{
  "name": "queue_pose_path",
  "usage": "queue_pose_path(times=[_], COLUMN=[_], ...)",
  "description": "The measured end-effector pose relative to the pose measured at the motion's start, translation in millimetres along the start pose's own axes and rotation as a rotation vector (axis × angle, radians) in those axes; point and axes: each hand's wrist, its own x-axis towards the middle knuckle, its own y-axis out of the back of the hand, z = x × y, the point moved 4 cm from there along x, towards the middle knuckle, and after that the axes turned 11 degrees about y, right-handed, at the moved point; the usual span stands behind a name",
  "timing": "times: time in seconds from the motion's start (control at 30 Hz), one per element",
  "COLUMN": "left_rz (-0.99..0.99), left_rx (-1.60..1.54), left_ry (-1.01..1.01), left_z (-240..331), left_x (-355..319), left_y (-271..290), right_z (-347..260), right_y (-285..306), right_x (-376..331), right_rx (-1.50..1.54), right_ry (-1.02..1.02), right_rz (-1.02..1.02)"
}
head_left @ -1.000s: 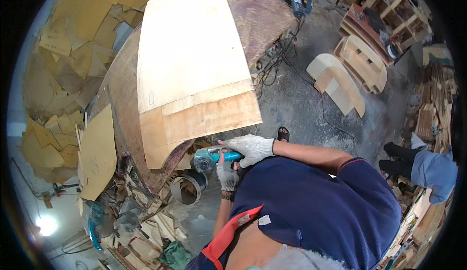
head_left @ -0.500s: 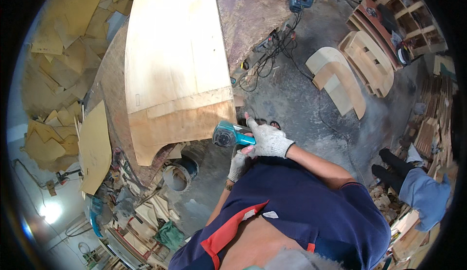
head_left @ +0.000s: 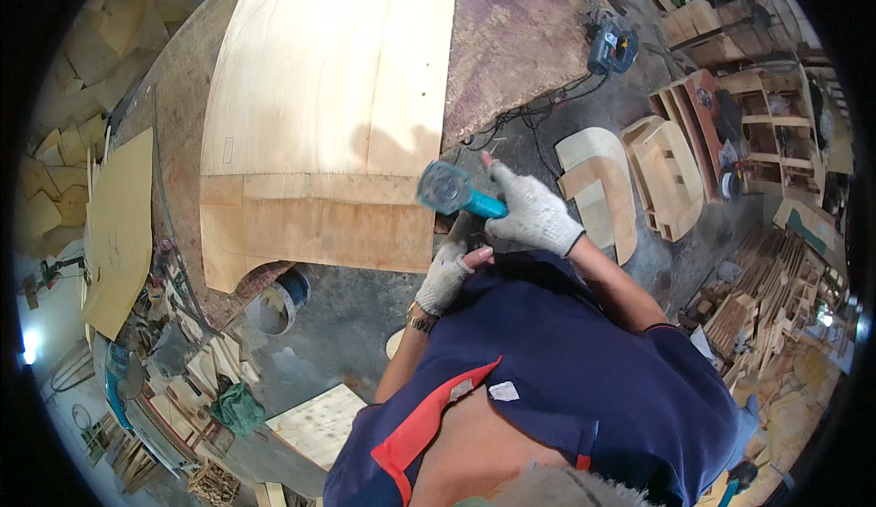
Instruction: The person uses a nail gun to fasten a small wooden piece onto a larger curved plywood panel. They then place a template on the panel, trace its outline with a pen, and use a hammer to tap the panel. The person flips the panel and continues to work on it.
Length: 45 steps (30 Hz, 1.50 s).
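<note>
In my right hand point(head_left: 534, 213), which wears a white knit glove, is a teal trim router point(head_left: 484, 204) with a clear base point(head_left: 445, 188). The fingers wrap its body while one bare-tipped digit points away from it. Close by, my gloved left hand point(head_left: 445, 279) has its bare-tipped thumb apart from the other fingers, which are partly in shade below the tool. Nothing plainly shows in that hand. The router's base overlaps the near right edge of a large pale wooden panel point(head_left: 319, 105); whether they touch, I cannot tell. The panel lies on a worn brown table point(head_left: 511, 41).
Beyond the panel's right side sits a blue power tool point(head_left: 611, 49) with black cables point(head_left: 538, 110). Curved wooden pieces point(head_left: 607, 188) and a wooden frame point(head_left: 666, 178) lie on the floor. Left are a bucket point(head_left: 274, 311), a yellowish board point(head_left: 123, 233) and a green cloth point(head_left: 239, 408).
My view has shifted. The router has come up to the panel's right edge, with its clear base turned more toward me. My left hand now sits a little apart from my right.
</note>
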Motion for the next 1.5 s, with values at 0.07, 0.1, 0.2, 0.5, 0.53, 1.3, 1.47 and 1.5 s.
queue_pose_path(times=[0.07,0.1,0.2,0.5,0.53,1.3,1.47,1.5], left_rz=[-0.066,0.042,0.361,0.972,0.96,1.048,0.941,0.903], left_rx=[-0.059,-0.049,0.076,1.148,1.182,1.617,1.421,1.34], left_ry=[-0.094,-0.131,-0.197,-0.38,-0.364,-0.293,-0.426,-0.484], left_z=[11.3,17.4,35.8,124.4,135.5,229.7,228.3,227.1], left_x=[5.1,8.3,18.3,176.7,207.3,449.3,439.0,436.9], left_y=[1.0,8.4,34.2,76.9,79.0,132.8,141.9,143.0], right_z=[15.6,21.3,57.9,169.9,182.6,231.9,235.0,236.1], right_y=[18.7,25.6,53.2,159.4,168.5,223.4,228.0,220.6], right_x=[9.3,15.4,34.0,125.9,143.0,377.7,513.1,518.6], right_rx=[0.042,-0.014,0.099,-0.148,-0.247,0.008,0.339,0.339], right_ry=[-0.046,-0.039,-0.121,-0.098,-0.088,0.143,-0.065,-0.068], right_rz=[0.082,0.205,0.308,0.445,0.427,0.729,0.726,0.753])
